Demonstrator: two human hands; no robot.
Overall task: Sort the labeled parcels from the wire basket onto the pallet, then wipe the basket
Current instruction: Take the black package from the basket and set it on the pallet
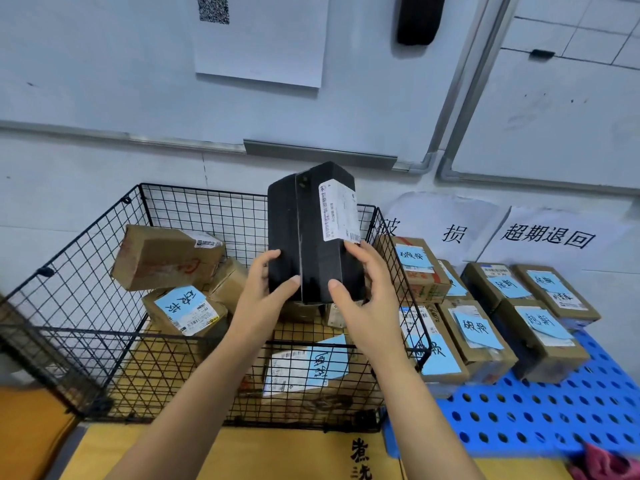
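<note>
Head view: black parcel (pixel 300 244) between hands (pixel 265 292)

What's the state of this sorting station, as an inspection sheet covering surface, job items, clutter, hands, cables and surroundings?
Surface: yellow board under wire basket; blue perforated pallet to its right.
Job's things: black parcel held over wire basket; brown parcels remain inside; labelled parcels rowed on pallet; red cloth at pallet's near edge.
Clutter: nothing seen.
Hands: left hand and right hand both grip the black parcel.
Cables: nothing seen.
Surroundings: whiteboards, paper signs on wall.
</note>
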